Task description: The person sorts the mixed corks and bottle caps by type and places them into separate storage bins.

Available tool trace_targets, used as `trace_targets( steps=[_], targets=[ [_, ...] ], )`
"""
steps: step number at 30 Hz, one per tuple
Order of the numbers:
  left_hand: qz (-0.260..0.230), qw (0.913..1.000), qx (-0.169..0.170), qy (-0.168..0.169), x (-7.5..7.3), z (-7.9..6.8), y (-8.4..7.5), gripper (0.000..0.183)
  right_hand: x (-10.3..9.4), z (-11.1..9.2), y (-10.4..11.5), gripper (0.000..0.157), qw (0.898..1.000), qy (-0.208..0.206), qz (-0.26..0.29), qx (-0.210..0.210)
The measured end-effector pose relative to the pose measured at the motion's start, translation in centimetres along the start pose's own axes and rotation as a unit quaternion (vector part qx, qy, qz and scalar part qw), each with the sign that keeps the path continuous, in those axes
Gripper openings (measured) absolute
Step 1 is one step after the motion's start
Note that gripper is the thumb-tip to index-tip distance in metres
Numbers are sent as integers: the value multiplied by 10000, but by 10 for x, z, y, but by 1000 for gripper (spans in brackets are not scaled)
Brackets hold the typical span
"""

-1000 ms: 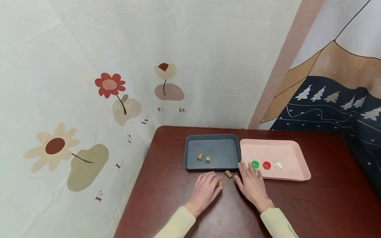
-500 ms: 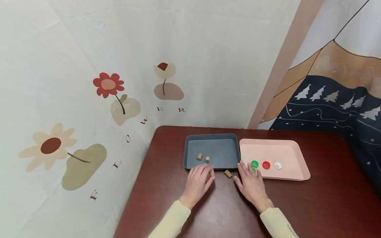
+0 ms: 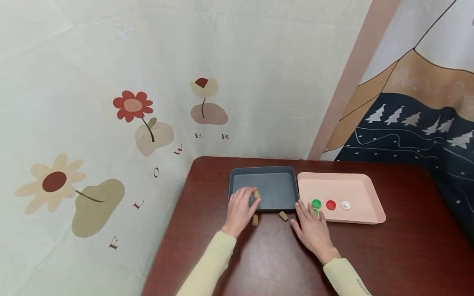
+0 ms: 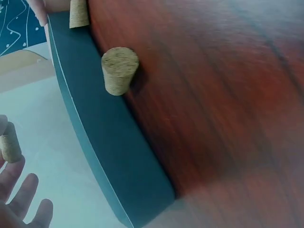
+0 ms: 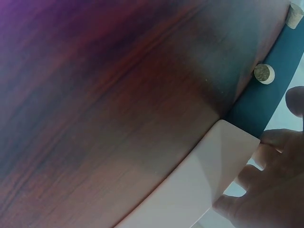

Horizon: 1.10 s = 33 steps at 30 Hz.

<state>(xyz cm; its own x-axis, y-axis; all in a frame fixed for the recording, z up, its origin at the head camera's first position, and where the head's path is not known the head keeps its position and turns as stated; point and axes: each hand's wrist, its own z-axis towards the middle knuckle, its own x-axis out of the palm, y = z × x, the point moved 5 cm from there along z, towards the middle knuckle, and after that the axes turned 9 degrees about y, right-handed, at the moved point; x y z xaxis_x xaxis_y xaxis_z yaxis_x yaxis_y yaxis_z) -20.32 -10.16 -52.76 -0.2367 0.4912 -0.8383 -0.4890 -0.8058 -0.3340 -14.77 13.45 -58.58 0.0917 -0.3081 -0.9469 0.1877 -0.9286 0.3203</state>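
Observation:
My left hand (image 3: 238, 209) is over the blue-grey tray (image 3: 275, 179) and pinches a cork (image 3: 256, 194) between thumb and fingers. The left wrist view shows that held cork (image 4: 10, 147) above the tray's inside. On the table in front of the tray lie two more corks, a nearer cork (image 3: 255, 220) and a cork (image 3: 283, 216) close to the right hand. My right hand (image 3: 314, 232) rests with fingers stretched at the near left corner of the pink tray (image 3: 355, 185). Its fingers partly cover one green bottle cap (image 3: 316, 211).
Farther inside the pink tray are a green cap (image 3: 316, 203), a red cap (image 3: 331, 204) and a white cap (image 3: 346, 205). The trays stand side by side on a dark red wooden table (image 3: 407, 246). Behind it hangs a printed cloth (image 3: 274, 102).
My left hand has moved left and forward, from the table to over the tray, with a cork at its fingertips. The nearer table cork now shows. The right hand stays put.

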Motion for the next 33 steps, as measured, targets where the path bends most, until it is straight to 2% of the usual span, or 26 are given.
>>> trace_targets(
  steps=[6, 15, 21, 33],
  targets=[
    [-205, 9983, -430, 323, 14, 16, -1, 37, -1, -1, 2, 62, 10000, 12, 44, -10],
    [-235, 9894, -1011, 1014, 41, 30, -2, 34, -2, -1, 2, 62, 10000, -2, 88, -29],
    [19, 9822, -1205, 1442, 58, 33, -1, 34, -2, 0, 1, 62, 9999, 18, 123, -5],
    [316, 9737, -1303, 1844, 75, 31, 1, 32, -3, -2, 0, 61, 9998, -134, 112, -42]
  ],
)
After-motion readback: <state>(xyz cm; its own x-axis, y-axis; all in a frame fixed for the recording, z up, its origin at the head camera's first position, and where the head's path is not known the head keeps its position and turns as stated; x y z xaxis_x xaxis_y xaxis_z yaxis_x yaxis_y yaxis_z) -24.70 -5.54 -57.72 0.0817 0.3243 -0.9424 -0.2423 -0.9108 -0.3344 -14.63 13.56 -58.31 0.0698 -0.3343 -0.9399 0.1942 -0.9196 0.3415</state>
